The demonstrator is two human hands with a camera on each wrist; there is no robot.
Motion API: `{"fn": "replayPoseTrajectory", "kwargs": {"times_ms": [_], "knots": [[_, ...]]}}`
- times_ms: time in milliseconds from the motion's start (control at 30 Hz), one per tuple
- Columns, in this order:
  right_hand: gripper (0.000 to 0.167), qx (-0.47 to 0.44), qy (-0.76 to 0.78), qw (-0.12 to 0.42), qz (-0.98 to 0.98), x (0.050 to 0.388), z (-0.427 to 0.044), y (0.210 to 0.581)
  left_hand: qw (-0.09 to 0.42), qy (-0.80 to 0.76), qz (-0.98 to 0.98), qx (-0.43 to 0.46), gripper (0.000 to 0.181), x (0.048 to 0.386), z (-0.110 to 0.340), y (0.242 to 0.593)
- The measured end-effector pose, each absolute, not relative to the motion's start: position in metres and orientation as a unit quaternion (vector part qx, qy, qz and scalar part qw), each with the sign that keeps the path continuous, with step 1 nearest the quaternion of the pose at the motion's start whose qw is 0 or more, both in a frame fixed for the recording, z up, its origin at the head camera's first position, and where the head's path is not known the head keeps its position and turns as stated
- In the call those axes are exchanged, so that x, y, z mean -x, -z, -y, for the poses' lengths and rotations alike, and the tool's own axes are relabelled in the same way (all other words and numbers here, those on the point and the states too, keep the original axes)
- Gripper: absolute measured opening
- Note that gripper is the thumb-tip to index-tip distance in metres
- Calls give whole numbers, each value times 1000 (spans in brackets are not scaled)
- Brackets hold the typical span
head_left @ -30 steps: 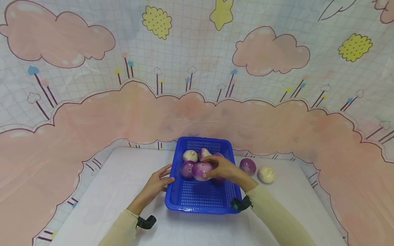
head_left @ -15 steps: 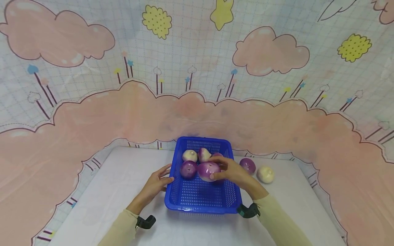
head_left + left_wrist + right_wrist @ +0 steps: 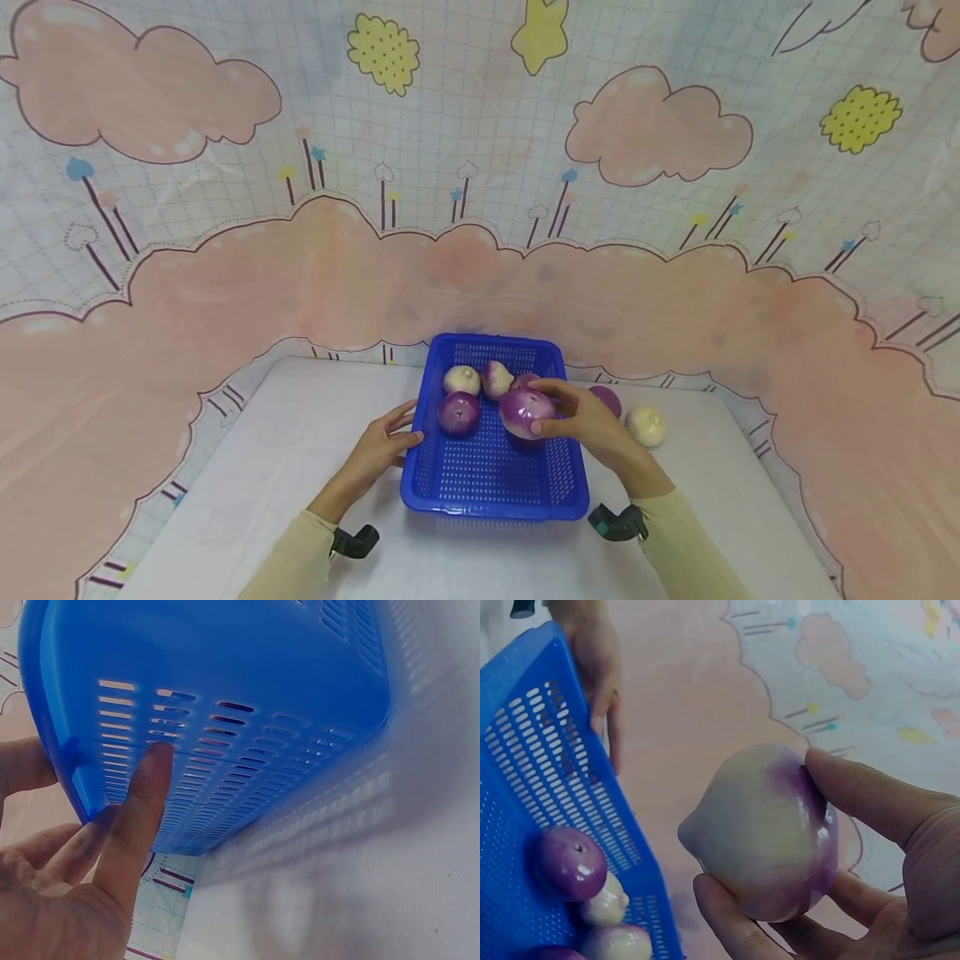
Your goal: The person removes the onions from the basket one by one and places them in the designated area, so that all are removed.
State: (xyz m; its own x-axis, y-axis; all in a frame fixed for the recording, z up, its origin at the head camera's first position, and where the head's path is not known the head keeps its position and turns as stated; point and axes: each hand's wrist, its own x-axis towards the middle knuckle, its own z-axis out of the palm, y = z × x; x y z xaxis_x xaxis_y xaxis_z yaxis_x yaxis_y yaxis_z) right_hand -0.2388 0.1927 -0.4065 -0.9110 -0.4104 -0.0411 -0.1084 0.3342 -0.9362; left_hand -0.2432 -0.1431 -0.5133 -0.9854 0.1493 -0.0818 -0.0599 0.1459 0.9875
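A blue plastic basket (image 3: 420,492) with slotted walls stands on the table. At its left side my left hand (image 3: 378,450) holds the rim, thumb over the edge and fingers (image 3: 150,780) against the outer wall. My right hand (image 3: 600,425) grips a purple-and-white turnip (image 3: 761,825) between thumb and fingers, raised over the basket's right part. Inside lie a purple turnip (image 3: 459,413), a white-looking turnip (image 3: 462,381) and a two-toned turnip (image 3: 496,379). More purple turnips sit partly hidden below and behind the held one.
On the table (image 3: 300,417), right of the basket, are a purple turnip (image 3: 606,400), partly covered by my right hand, and a pale turnip (image 3: 646,426). A cloth backdrop (image 3: 450,283) with printed clouds hangs behind the table.
My right hand has moved to the right with the turnip, from the basket's middle to over its right part. The left hand and the basket have stayed almost still.
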Motion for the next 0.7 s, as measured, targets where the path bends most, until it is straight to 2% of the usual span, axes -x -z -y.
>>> {"fn": "replayPoseTrajectory", "kwargs": {"times_ms": [467, 700], "knots": [[67, 153, 565, 98, -804, 235, -220, 411, 90, -653, -751, -42, 68, 243, 145, 510], [64, 128, 572, 88, -805, 233, -234, 418, 90, -648, -755, -43, 67, 243, 145, 508]]}}
